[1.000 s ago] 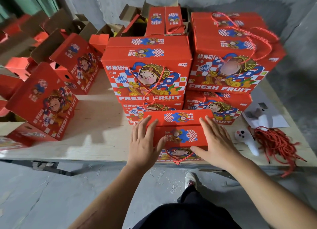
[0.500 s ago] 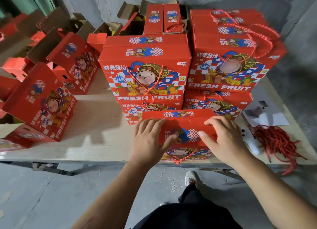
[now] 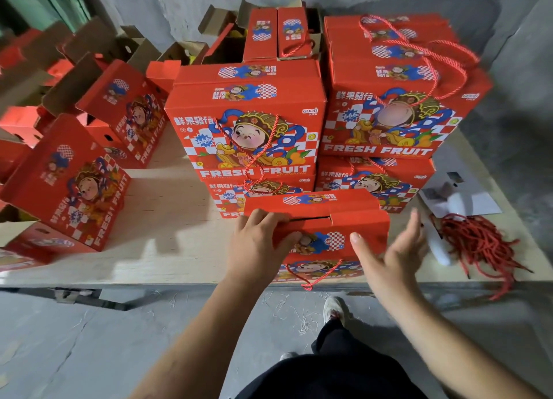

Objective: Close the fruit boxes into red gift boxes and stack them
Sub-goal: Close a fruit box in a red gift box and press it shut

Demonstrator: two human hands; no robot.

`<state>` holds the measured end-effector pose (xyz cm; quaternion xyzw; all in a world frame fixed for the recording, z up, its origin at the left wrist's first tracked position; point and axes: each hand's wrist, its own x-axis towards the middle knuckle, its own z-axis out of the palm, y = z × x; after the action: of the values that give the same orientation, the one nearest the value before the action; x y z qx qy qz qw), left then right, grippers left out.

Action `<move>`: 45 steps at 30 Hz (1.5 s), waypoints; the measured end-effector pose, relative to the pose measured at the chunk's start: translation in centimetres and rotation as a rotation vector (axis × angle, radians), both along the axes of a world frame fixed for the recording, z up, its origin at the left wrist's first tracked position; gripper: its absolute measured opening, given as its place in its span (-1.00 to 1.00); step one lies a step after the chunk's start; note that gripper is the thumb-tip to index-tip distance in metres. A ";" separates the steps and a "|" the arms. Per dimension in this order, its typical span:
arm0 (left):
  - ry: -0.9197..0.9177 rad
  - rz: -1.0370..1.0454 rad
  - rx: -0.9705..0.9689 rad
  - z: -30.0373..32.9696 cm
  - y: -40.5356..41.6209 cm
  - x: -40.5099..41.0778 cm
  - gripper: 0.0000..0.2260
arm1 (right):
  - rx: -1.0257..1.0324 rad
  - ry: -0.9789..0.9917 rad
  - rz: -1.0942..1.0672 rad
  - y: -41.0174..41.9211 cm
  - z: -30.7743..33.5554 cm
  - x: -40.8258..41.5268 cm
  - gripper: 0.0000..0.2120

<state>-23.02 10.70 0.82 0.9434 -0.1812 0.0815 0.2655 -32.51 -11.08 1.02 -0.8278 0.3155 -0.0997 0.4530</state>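
A red gift box [image 3: 335, 219] with cartoon print stands at the table's near edge, its top flaps folded down with a slit between them and a red cord handle hanging on its front. My left hand [image 3: 258, 243] grips the box's left top corner, thumb on the front flap. Just off the box's right side, my right hand [image 3: 395, 249] is held flat with straight fingers. Behind it stand stacks of closed red boxes [image 3: 248, 123], two high, and another stack [image 3: 395, 99] to the right.
Open, unclosed red boxes [image 3: 71, 186] lean along the left side of the wooden table [image 3: 167, 249]. A bundle of red cords [image 3: 475, 243], a white tool and paper sheets [image 3: 460, 201] lie at the right. The floor is grey concrete below.
The box's top flaps went from being pressed flat by both hands to closed. My left hand shifted to the left corner and my right hand lifted off to the right side.
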 end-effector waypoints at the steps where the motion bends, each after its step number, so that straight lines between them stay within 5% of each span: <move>1: 0.099 0.020 -0.035 0.1 -0.3 -0.1 -0.68 | 0.362 0.029 -0.082 1.4 -0.2 -0.6 0.19; 3: 0.242 0.061 -0.030 0.3 -1.1 -0.5 -0.71 | 0.863 0.103 -0.095 3.4 -0.5 -0.6 0.24; 4: 0.306 0.077 -0.020 0.2 -1.6 -0.9 -0.72 | 0.892 0.090 -0.078 3.6 -0.4 0.0 0.27; 6: 0.459 0.072 -0.069 0.2 -2.4 -2.2 -0.78 | 0.772 0.050 -0.089 3.4 -0.1 1.7 0.32; 9: 0.867 -0.039 -0.399 0.7 -4.9 -5.2 -0.85 | 0.454 0.085 -0.025 1.7 -0.2 3.9 0.26; 12: 1.193 -0.142 -0.632 2.0 -8.2 -7.0 -0.66 | 0.245 0.158 0.132 -0.6 0.5 5.5 0.08; 14: 1.096 -0.274 -0.498 2.4 -9.0 -6.1 -0.69 | 0.226 0.201 0.228 -2.3 1.2 6.2 -0.03; 17: 0.643 -0.352 -0.301 3.1 -7.4 -2.7 -0.78 | 0.199 0.221 0.326 -4.5 2.0 5.8 -0.16; 20: 0.194 -0.350 0.085 1.5 -5.7 1.0 -0.58 | 0.230 0.201 0.338 -5.9 1.8 4.6 -0.22; 22: 0.316 -0.397 0.170 -0.3 -5.7 2.0 -0.42 | 0.260 0.196 0.303 -6.4 1.7 4.4 -0.28; 27: 0.712 -0.178 -0.428 -3.5 -9.7 -2.5 -0.22 | 0.198 0.150 0.287 -6.7 2.5 5.8 -0.50; 30: 0.836 -0.083 -0.307 -4.2 -11.2 -6.8 -0.06 | -0.113 0.162 0.498 -7.4 3.2 7.4 -0.59; 34: 0.537 0.165 0.076 -2.7 -10.2 -6.7 -0.04 | -0.358 0.230 0.880 -9.0 4.3 10.6 -0.58; 37: 0.170 -0.005 0.279 -0.9 -8.0 -2.9 -0.03 | -0.369 0.242 1.046 -9.1 5.8 13.5 -0.55; 41: 0.185 -0.409 0.554 -0.3 -7.2 0.2 0.02 | -0.480 0.199 1.194 -6.5 6.7 16.1 -0.61; 45: 0.046 -0.262 0.528 -0.5 -8.1 -0.6 -0.01 | -0.550 0.148 1.157 -5.4 5.0 15.5 -0.60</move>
<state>-23.60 2.65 0.34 0.9500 -0.3105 -0.0247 0.0230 -17.02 -16.46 6.04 -0.9548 -0.1885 0.1406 0.1820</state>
